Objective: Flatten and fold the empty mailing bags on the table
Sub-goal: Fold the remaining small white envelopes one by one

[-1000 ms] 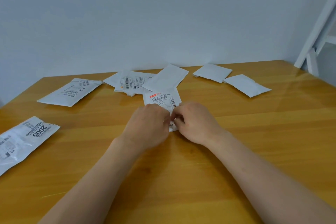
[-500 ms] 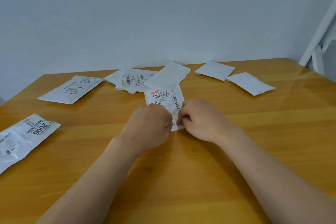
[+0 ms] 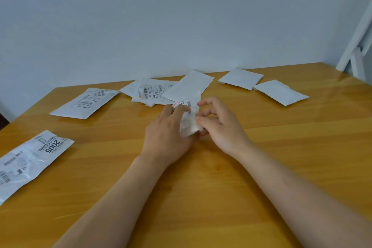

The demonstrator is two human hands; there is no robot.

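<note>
Both hands, left hand and right hand, pinch the small mailing bag with curled fingers, lifting its near end to fold it over.

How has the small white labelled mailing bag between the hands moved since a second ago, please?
Yes: the small white labelled mailing bag has had its near end lifted off the wooden table and rolled toward the wall.

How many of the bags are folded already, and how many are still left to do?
Two small plain white bags at the far right look folded. Both hands, left and right, are folding a labelled bag now. Still flat: the 2005 bag, another labelled bag, and an overlapping pile whose count I can't tell.
</note>
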